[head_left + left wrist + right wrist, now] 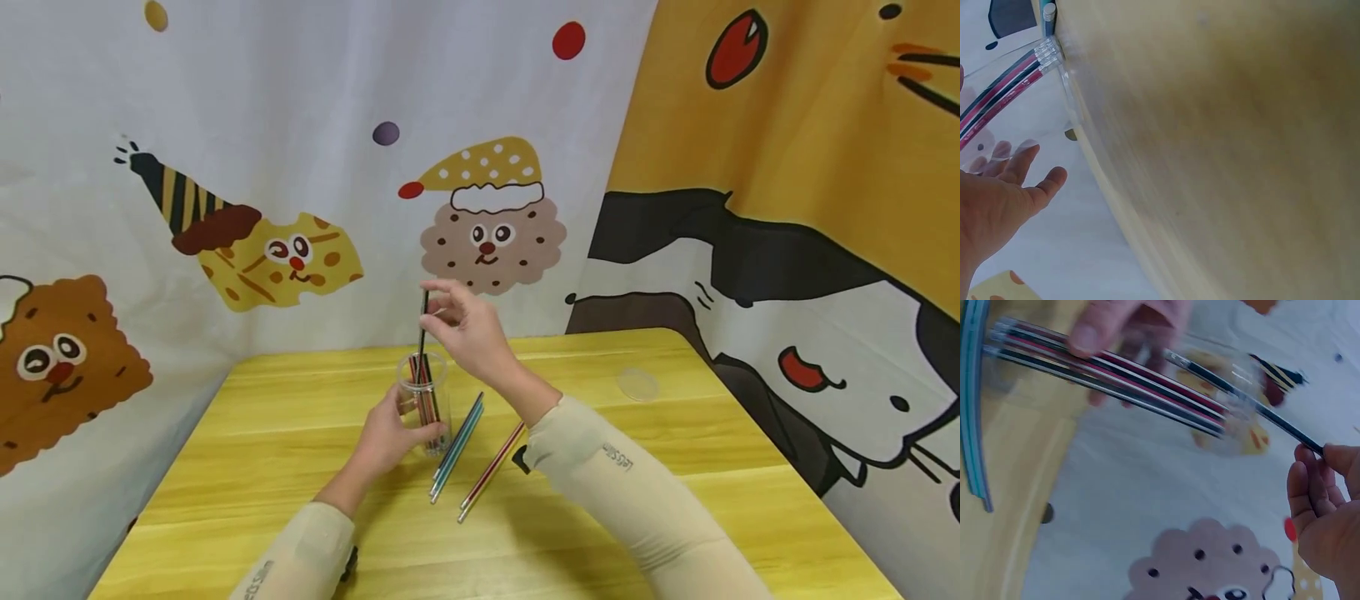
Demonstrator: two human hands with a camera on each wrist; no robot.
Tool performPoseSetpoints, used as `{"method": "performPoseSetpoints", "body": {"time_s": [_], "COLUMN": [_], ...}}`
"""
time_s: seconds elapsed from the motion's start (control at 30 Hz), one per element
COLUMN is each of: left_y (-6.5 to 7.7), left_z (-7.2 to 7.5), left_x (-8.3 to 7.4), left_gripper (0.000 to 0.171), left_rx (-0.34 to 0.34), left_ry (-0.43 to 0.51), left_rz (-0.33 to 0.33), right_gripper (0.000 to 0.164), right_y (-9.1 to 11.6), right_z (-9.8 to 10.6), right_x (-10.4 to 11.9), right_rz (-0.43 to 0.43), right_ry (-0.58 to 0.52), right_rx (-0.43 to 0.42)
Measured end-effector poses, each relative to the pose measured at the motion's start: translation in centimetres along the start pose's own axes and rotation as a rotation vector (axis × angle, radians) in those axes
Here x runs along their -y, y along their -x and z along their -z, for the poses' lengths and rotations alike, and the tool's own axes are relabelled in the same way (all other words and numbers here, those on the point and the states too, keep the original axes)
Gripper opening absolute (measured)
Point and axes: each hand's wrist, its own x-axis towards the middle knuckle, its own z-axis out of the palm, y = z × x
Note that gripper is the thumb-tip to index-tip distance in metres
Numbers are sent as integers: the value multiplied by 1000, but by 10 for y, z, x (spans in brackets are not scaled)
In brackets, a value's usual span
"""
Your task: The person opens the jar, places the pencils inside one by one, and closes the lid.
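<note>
A clear, see-through jar [447, 408] stands on the table with several red and dark pencils [427, 404] inside, their silvery eraser ends at the bottom. My left hand [384, 437] holds the jar low down, thumb on the near side and fingers round the far side. Above the rim, my right hand [471, 329] pinches a black pencil [423, 333] near its upper end. In the right wrist view that black pencil [1285, 427] slants through the jar's mouth, its eraser end within the jar. The left wrist view shows the left palm and fingers [1019, 165] beside the jar.
Right of the jar, teal and dark pencils [459, 450] lie side by side on the yellow wood-grain table [285, 433]. Further right are red and dark pencils [487, 475], partly behind the right sleeve. A clear round lid [637, 384] lies at the back right. A printed curtain [315, 100] hangs behind.
</note>
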Motion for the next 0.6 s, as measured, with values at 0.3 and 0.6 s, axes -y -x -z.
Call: {"method": "performPoseSetpoints", "body": {"time_s": [0.3, 0.6], "left_y": [0, 1], "left_z": [0, 1], "left_x": [-3, 1], "left_gripper": [69, 72], "left_rx": [6, 17], "left_ry": [-24, -36], "left_rz": [-4, 6], "right_gripper": [29, 22], "right_y": [14, 18], "right_z": [-20, -27], "right_x": [-8, -12], "right_rz": [-25, -27], "right_ry": [212, 299], "right_rx": [225, 262]}}
